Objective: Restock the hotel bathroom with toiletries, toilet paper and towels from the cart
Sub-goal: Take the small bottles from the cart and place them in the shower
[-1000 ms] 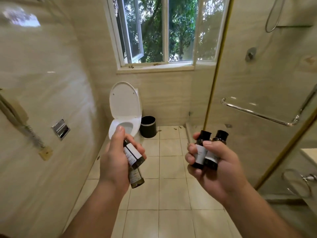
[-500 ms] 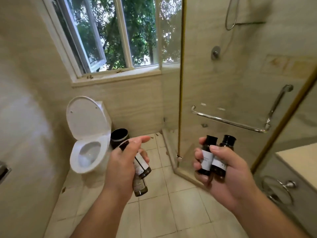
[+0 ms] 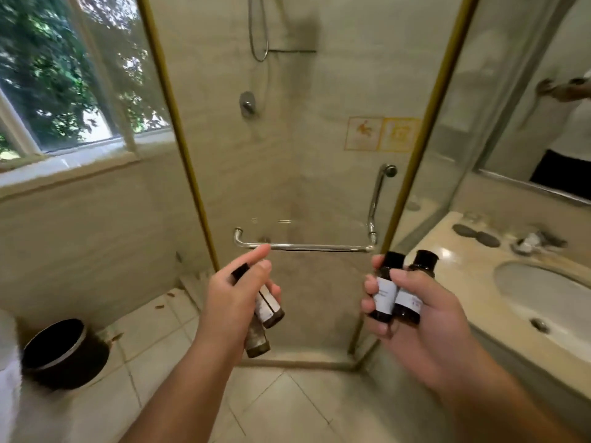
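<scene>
The left hand [image 3: 230, 302] grips two small dark-brown plastic bottles with white labels [image 3: 268, 310], both tilted. The right hand [image 3: 428, 321] grips two matching black-capped bottles [image 3: 383, 295], upright and touching, beside the beige stone worktop [image 3: 447, 260] with its white oval basin [image 3: 550, 302]. The round black waste bin [image 3: 64, 356] stands on the floor; its contents cannot be determined.

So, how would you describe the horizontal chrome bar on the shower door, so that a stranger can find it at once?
Start at the gold-framed glass shower door in the middle of the view. Low on its glass, just above the left hand, runs the horizontal chrome bar. Unlike the upright chrome handle at its right end, it lies level.
</scene>
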